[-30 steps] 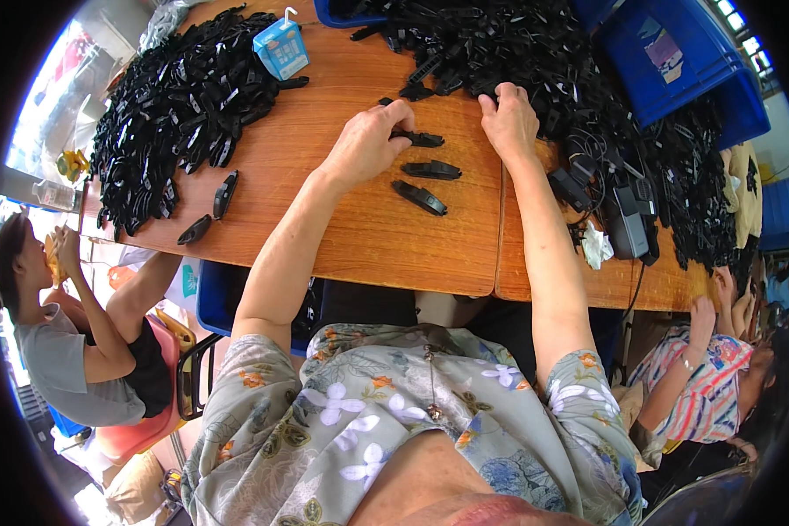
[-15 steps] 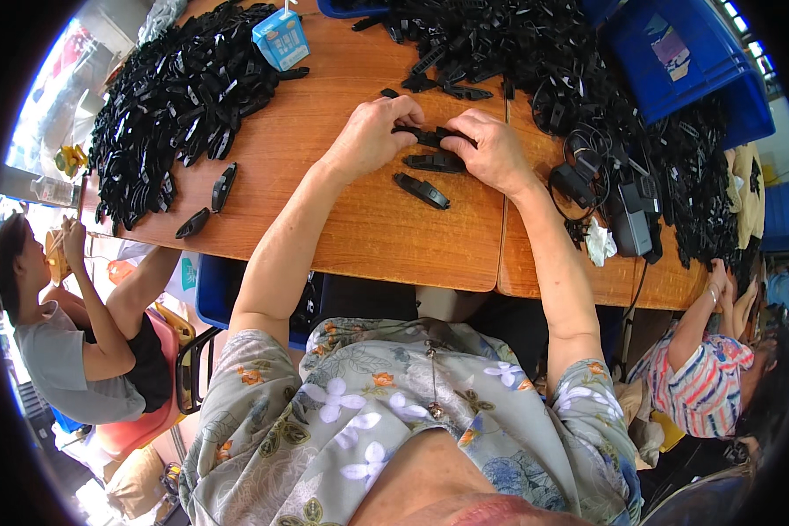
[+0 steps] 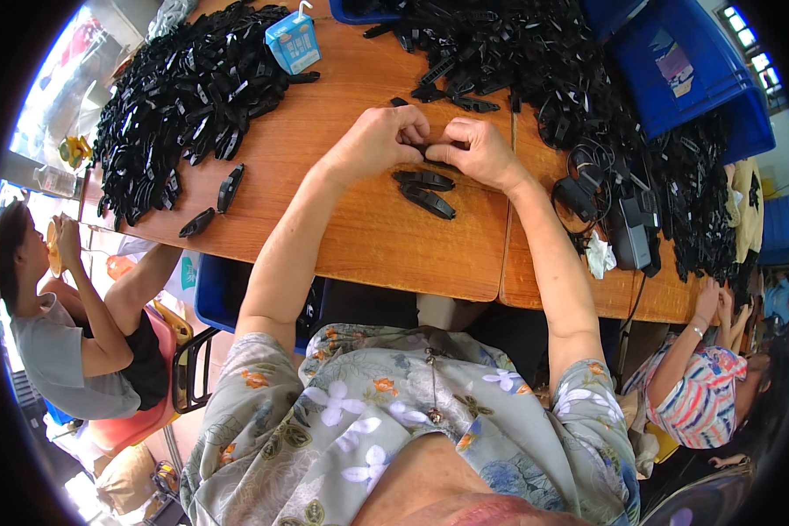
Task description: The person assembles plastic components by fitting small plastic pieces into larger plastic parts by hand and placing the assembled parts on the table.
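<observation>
Clamps the right hand's grip (image 3: pixel 482 156), thumb pressed to fingertips, on a small, slim black plastic piece (image 3: pixel 445 155), mostly hidden, above the brown wooden counter (image 3: pixel 368 232). Curls the left hand's grip (image 3: pixel 386 142) around at nine o'clock, with thumb and fingertips barely apart at the piece's other end; cannot tell whether clamped there. Has two long, curved black plastic clips (image 3: pixel 430 202) lying close together at six o'clock, just below the fingers. Has a broad heap of black plastic parts (image 3: pixel 184 123) at ten o'clock, with a blue drink carton with a bent white straw (image 3: pixel 294 46) beside it at eleven, and a coiled black cable (image 3: pixel 579 180) at three.
</observation>
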